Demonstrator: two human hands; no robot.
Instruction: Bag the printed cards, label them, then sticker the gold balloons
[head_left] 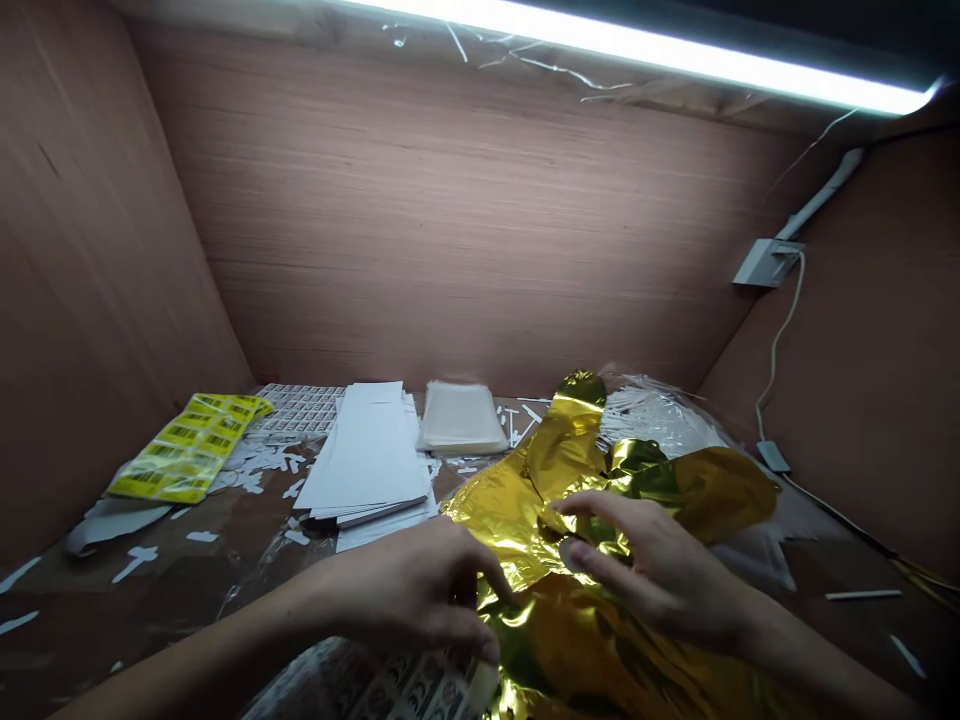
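Crumpled, flat gold foil balloons (pixel 585 620) spread over the right-centre of the work surface, shiny and folded on each other. My left hand (pixel 420 585) is at the left edge of the foil, its index finger reaching over it and the thumb apart below. Over the middle of the foil, my right hand (pixel 645 565) has thumb and index finger apart, with nothing visible between them. Below my left hand lies a printed sticker sheet (pixel 420 690), partly hidden by the hand and foil.
White cards (pixel 367 450) are stacked left of centre, beside a pile of clear plastic sleeves (pixel 463 415). Yellow barcode labels (pixel 187 450) lie at the left. Behind the foil sits a clear bag of white sticks (pixel 660 415). A cable (pixel 780 340) runs down the right wall.
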